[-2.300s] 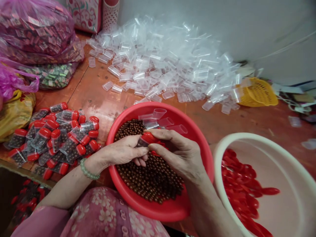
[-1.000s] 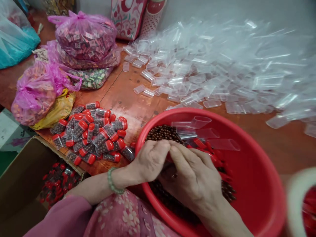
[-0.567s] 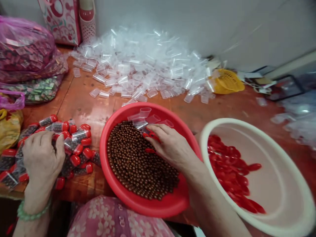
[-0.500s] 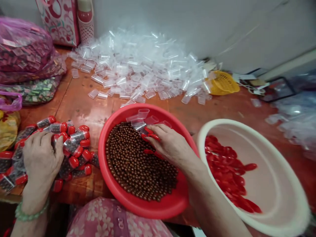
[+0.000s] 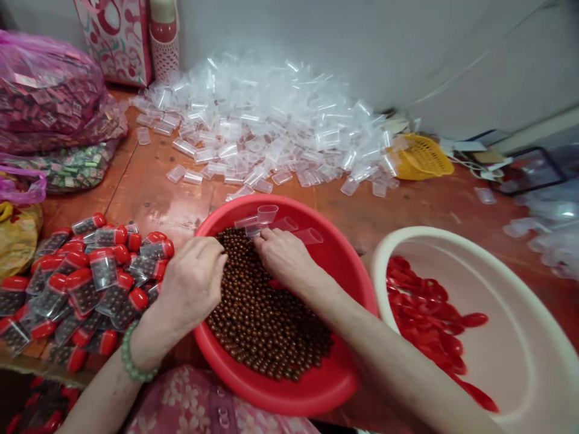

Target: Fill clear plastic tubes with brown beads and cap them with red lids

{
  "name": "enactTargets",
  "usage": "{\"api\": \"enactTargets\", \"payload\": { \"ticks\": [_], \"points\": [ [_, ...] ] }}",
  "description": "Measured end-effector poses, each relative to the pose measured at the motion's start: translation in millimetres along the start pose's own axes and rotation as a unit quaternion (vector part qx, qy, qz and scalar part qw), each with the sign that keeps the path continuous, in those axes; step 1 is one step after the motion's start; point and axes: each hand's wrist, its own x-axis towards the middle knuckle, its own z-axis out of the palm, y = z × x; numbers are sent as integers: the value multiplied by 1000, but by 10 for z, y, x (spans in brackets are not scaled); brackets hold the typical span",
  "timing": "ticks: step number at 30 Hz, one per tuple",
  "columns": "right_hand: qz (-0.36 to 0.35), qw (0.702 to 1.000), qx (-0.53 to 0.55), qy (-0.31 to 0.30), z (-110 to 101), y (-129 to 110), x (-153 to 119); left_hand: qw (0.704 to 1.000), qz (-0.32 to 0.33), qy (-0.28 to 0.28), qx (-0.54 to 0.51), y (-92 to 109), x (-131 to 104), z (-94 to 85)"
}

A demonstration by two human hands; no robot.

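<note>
A red basin (image 5: 357,337) holds a heap of small brown balls (image 5: 266,325) and several clear plastic containers (image 5: 310,235) near its far side. My right hand (image 5: 289,256) is over the heap, its fingers bent and their tips at a clear container. A bit of red cap (image 5: 275,283) shows beneath its palm. Over the basin's left rim is my left hand (image 5: 194,277), fingers curled inward; whatever they may hold is hidden. Left of it lies a pile of filled containers with red caps (image 5: 84,289), with dark balls visible inside.
A cream basin (image 5: 488,265) with loose red caps (image 5: 425,307) stands at the right. Behind is a large heap of clear containers (image 5: 271,126), beside a yellow basket (image 5: 423,158). Purple bags (image 5: 49,90), a patterned bag (image 5: 120,42) and a bottle (image 5: 163,42) stand at the left back.
My left hand has left the pile of filled containers and moved right to the basin's rim. My right hand stays over the balls, and fewer red caps show in it.
</note>
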Motion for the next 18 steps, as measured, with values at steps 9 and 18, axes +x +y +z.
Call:
{"api": "enactTargets", "payload": {
  "ticks": [9, 18],
  "points": [
    [34, 995, 23, 86, -112, -5, -7, 962, 41, -241, 120, 51, -36, 186],
    [-15, 985, -75, 152, 22, -80, 279, 970, 37, -210, 118, 63, -35, 211]
  ]
}}
